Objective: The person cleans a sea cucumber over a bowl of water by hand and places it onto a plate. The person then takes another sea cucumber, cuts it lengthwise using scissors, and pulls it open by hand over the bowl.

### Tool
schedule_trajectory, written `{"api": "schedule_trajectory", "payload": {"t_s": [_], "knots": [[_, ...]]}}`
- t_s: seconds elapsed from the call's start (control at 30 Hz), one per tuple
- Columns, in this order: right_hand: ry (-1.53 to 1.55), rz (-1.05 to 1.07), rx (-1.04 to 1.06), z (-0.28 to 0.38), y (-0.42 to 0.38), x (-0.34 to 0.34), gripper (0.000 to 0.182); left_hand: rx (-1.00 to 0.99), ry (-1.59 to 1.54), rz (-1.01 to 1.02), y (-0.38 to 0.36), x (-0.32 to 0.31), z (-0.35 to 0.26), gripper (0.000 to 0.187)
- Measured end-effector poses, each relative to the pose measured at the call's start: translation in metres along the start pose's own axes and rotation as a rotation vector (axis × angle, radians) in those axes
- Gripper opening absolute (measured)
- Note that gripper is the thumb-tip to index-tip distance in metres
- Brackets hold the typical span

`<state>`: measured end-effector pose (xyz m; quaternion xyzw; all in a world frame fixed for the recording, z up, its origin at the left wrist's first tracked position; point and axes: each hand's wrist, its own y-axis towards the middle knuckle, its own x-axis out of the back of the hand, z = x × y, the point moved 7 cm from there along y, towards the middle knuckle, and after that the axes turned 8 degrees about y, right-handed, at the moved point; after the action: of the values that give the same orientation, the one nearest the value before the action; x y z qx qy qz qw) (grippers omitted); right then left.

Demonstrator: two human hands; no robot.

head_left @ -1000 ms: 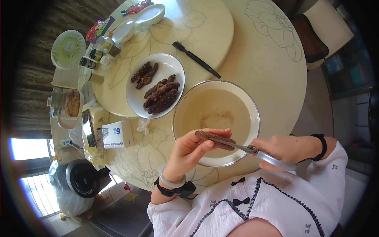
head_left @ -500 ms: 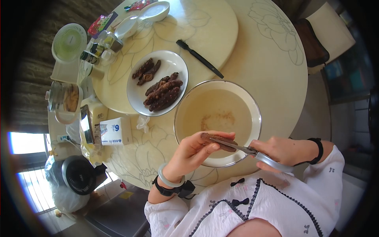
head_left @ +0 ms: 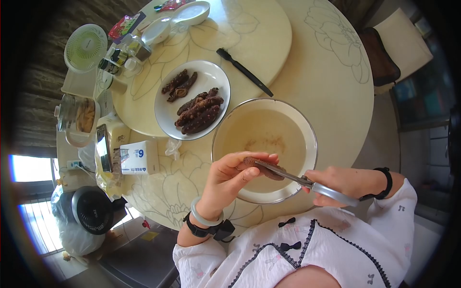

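My left hand (head_left: pixel 229 176) pinches a dark brown sea cucumber (head_left: pixel 250 162) between thumb and fingers, over the near side of an enamel basin (head_left: pixel 308 126). My right hand (head_left: pixel 335 180) grips grey-handled scissors (head_left: pixel 331 193), their blades lying lengthwise along the sea cucumber with the tips close to my left fingers. Cloudy water with brown sediment fills the basin's bottom. Beyond it to the left, a white plate (head_left: pixel 165 113) carries several more sea cucumbers (head_left: pixel 200 110).
A black brush (head_left: pixel 245 72) lies past the basin on the raised round turntable (head_left: pixel 254 29). Leftward are a tissue pack (head_left: pixel 139 158), a phone (head_left: pixel 103 149), seasoning jars (head_left: pixel 138 49) and a glass pot (head_left: pixel 79 115). Two white bowls (head_left: pixel 191 13) sit far back.
The scissor blades have swung to lie more along the sea cucumber, their tips a little farther from me. Both hands keep their hold, and the plate is unchanged.
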<state>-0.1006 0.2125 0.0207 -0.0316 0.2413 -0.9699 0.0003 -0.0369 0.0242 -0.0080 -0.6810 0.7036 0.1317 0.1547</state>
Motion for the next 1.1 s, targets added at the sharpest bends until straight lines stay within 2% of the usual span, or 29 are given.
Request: {"api": "schedule_trajectory", "payload": {"t_s": [0.3,0.67,0.8,0.97,1.1], "knots": [[0.041,0.083,-0.043,-0.003,-0.004,-0.004,0.027,0.029,0.071,0.025,0.001,-0.004,-0.005,0.024],[-0.021,-0.023,0.026,-0.010,-0.002,-0.008,0.022,0.050,0.215,0.068,0.003,-0.010,-0.010,0.027],[-0.031,-0.041,-0.007,-0.016,-0.002,-0.010,0.026,0.062,0.210,0.063,0.002,-0.010,-0.008,0.027],[-0.017,-0.079,0.076,-0.012,-0.002,-0.009,0.019,0.069,0.190,0.060,0.002,-0.010,-0.009,0.028],[0.015,-0.042,0.038,-0.012,-0.004,-0.007,0.020,0.089,0.185,0.056,0.001,-0.010,-0.008,0.029]]}}
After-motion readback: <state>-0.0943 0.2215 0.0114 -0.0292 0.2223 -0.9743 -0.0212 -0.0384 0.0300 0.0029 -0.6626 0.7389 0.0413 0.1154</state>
